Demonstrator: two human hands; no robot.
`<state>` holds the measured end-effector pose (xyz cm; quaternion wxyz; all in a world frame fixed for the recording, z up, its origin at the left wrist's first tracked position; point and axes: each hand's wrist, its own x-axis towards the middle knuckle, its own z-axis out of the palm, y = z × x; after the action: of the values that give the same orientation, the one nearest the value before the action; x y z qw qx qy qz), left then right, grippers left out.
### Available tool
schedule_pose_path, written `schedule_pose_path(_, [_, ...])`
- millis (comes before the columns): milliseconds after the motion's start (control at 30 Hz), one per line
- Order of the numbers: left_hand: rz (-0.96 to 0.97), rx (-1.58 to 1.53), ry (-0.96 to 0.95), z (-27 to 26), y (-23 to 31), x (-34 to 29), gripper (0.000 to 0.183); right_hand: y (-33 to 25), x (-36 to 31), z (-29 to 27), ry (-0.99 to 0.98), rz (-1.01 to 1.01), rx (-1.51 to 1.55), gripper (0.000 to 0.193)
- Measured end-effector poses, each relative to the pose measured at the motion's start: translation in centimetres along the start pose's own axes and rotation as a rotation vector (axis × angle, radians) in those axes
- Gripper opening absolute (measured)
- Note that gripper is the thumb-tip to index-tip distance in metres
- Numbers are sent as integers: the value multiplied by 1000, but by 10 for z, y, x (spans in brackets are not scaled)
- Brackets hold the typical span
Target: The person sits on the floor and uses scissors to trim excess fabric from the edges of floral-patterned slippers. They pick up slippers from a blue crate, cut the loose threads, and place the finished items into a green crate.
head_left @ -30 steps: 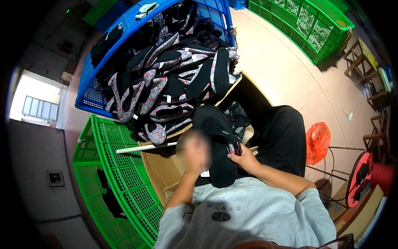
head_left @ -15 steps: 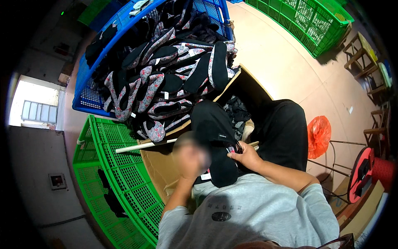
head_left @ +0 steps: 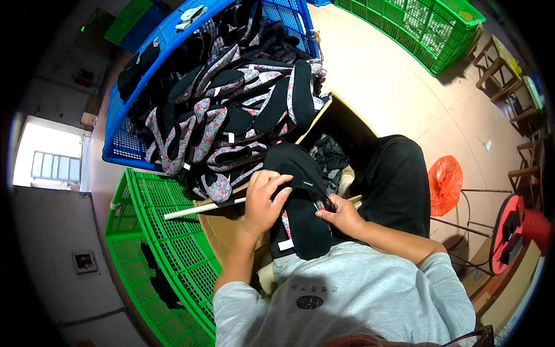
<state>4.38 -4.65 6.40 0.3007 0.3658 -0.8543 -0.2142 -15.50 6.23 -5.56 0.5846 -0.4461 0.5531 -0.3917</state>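
A slipper (head_left: pixel 310 228) with a black sole, floral-print sides and a white tag lies sole up across my lap. My right hand (head_left: pixel 342 215) is closed on its right edge, the thumb pressing near the sole's middle and the other fingers partly hidden. Over my left knee, just left of the slipper's upper part, my left hand (head_left: pixel 265 196) has its thumb and forefinger apart; nothing shows between them. Beyond my knees, a heap of similar slippers (head_left: pixel 237 118) fills a blue basket (head_left: pixel 124 147).
An open cardboard box (head_left: pixel 352 113) with dark cloth scraps stands between my legs. At left are a green crate (head_left: pixel 167 231) and a white rod (head_left: pixel 199 211). A red plastic bag (head_left: pixel 445 179) hangs beside a red reel (head_left: pixel 506 234) at right. Wooden stools (head_left: pixel 497 66) stand farther off.
My left hand was blurred by motion near the slipper's left side; it is now higher, over my knee, with fingers apart. My right hand keeps its grip on the slipper.
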Motion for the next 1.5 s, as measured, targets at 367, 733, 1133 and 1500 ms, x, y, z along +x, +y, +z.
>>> schedule_pose_path(367, [36, 95, -400, -10, -1, 33, 18, -10, -4, 0, 23, -37, -53, 23])
schedule_pose_path(733, [113, 48, -198, -1, -9, 28, 12, 0, 4, -19, 51, -77, 124, 18])
schedule_pose_path(1133, [57, 11, -174, 6, -18, 28, 8, -91, 12, -40, -67, -261, -319, 35])
schedule_pose_path(1500, [71, -6, -136, 8, -16, 27, 9, -114, 25, -29, -70, -153, -442, 34])
